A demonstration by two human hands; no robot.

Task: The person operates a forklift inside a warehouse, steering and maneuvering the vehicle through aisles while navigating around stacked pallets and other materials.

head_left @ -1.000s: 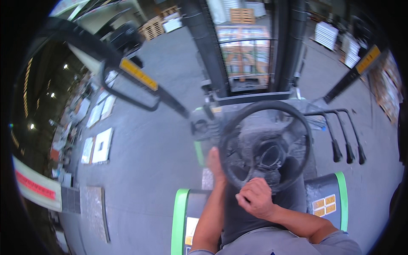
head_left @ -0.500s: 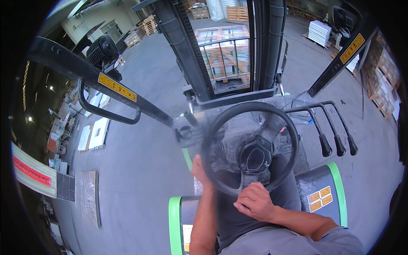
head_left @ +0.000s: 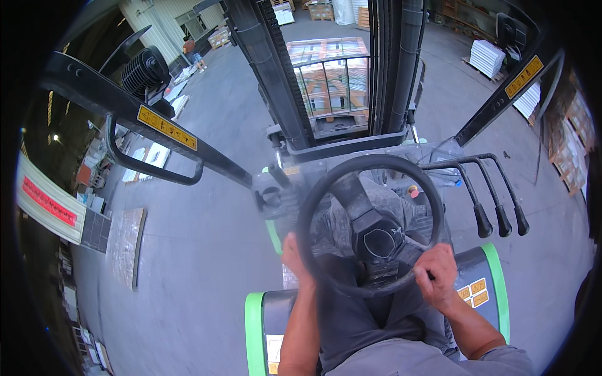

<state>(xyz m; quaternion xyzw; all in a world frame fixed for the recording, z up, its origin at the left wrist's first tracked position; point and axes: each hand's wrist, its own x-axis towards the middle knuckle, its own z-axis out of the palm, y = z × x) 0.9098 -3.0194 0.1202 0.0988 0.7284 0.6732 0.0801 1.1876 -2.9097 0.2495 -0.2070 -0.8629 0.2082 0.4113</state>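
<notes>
A black steering wheel (head_left: 308, 207) with a dusty hub stands in front of my lap. My right hand (head_left: 435, 276) is closed around its lower right rim. My left hand (head_left: 295, 258) is curled at the lower left rim, its fingers partly hidden there. Just beyond the wheel on the left is a short dark lever (head_left: 281, 177) on the console. Three black-knobbed control levers (head_left: 483, 220) stick out on the right, with neither hand on them. A red button (head_left: 413, 192) shows through the wheel.
Ahead, the forklift mast (head_left: 258, 69) stands before a wrapped load (head_left: 329, 56). Frame posts with a grab handle (head_left: 150, 169) flank me. A flat panel (head_left: 127, 247) lies on the floor at left. A person (head_left: 190, 50) stands far left; stacked boxes (head_left: 567, 150) are at right.
My right hand has gone from the wheel's bottom to its lower right, and the wheel has turned counterclockwise. My left hand stays about put. The floor panel at left has shifted upward in view.
</notes>
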